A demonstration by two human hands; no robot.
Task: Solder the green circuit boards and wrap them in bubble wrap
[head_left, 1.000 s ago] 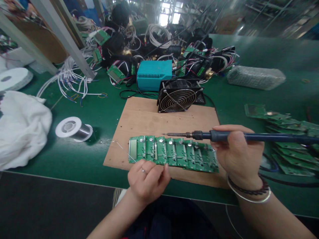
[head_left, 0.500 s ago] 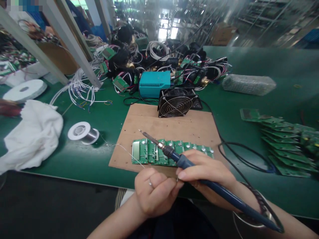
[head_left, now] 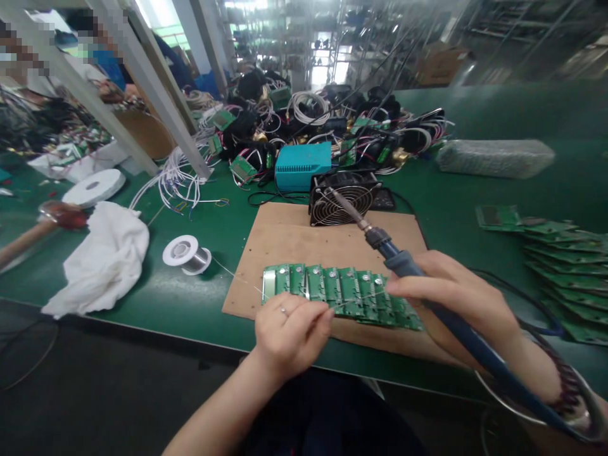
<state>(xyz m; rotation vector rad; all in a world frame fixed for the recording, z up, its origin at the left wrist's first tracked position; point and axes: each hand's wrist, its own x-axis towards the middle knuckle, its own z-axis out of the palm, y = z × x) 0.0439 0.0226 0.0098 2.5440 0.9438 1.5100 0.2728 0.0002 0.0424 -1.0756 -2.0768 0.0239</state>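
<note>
Left hand [head_left: 289, 329]: nearest us, just in front of the row of boards; we see its thumb and forefinger together, apparently pinched on the thin solder wire [head_left: 361, 299].
Right hand [head_left: 465, 304]: 0.5 s ago it met the left at the near edge of the boards; now we see the 2 apart, its fingers closed round the soldering iron [head_left: 401, 263], its fingertips out over the right part of the row.
Solder wire: with the hands parted, a straight length spans the gap between them; we judge that it is being drawn out or straightened, though how the right fingertips grip its end we cannot tell.
Circuit boards [head_left: 327, 285]: at least 7, overlapping in a row on the cardboard sheet [head_left: 285, 234], in the same order as 1.0 s ago.
Soldering iron: level above the row 1.0 s ago, it now slants up and away, tip in front of the fan [head_left: 327, 209]; we take it that no joint is being heated at this instant.
Spool [head_left: 190, 256]: on its side, left of the cardboard, its strand leading to our left hand.
Fan: at the cardboard's far edge, facing us.
Blue-green box [head_left: 304, 166]: just behind the fan.
</note>
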